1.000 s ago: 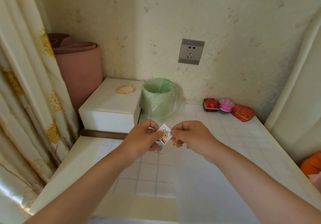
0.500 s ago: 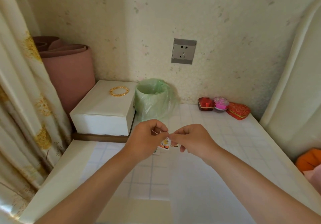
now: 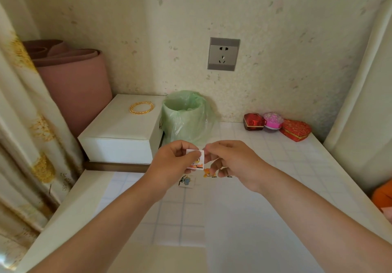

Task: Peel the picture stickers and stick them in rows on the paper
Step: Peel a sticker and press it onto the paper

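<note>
Head view, sticker in hand: a small white-backed picture sticker (image 3: 196,159) is hanging in the air just above the paper, caught between both hands.
Left grip: the left hand (image 3: 172,162) is pinching the sticker's left side, fingers curled behind it.
Right grip: the right hand (image 3: 231,160) is pinching its top right corner, apparently working the backing loose.
Already placed: a blue sticker (image 3: 185,181) and an orange sticker (image 3: 209,173) are lying near each other on the paper (image 3: 233,213); whether another is hiding under the right fingers, I cannot tell.
Progress: early, by my judgement; a first row is only starting, and peeling and placing are remaining.
Around: a green-lined bin (image 3: 186,115) is standing just behind the hands, beside a white box (image 3: 121,132).
</note>
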`<state>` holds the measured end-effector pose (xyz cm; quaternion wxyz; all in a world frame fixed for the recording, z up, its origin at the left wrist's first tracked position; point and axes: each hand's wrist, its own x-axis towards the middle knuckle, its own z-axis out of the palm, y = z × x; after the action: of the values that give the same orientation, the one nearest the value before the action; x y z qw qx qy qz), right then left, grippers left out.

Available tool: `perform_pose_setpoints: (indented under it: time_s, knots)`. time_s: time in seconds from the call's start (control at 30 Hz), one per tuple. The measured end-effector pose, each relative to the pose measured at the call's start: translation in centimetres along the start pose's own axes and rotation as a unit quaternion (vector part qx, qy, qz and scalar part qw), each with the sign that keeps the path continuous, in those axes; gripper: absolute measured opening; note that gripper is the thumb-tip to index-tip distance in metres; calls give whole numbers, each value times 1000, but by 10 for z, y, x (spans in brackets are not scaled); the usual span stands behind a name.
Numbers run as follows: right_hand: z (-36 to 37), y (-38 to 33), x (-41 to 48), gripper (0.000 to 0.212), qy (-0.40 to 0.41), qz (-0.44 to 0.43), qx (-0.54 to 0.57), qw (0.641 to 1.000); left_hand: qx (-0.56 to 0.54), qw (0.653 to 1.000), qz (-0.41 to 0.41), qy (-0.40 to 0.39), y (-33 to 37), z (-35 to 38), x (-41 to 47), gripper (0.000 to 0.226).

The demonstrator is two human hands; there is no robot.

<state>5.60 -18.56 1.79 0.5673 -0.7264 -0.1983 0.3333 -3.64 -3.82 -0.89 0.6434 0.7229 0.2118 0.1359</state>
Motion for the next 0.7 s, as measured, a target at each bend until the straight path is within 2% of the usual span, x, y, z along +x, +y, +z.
perform_pose_setpoints:
  time_s: [0.13,0.4,0.57,0.7]
  knots:
    - [-3,3,2,19,-33,18,16,999,3,1000,9,-14,1,-2,-2,4]
    - [10,5,0,14,63,-79,-144,984,44,999,17,-7,2,-1,-6,4]
    - [7,0,-3,15,29,-40,-59,997,21,1000,4,-4,4,-4,-6,5]
    - [5,-1,-4,14,27,-44,-73,996,22,1000,1,-12,7,-6,-7,4]
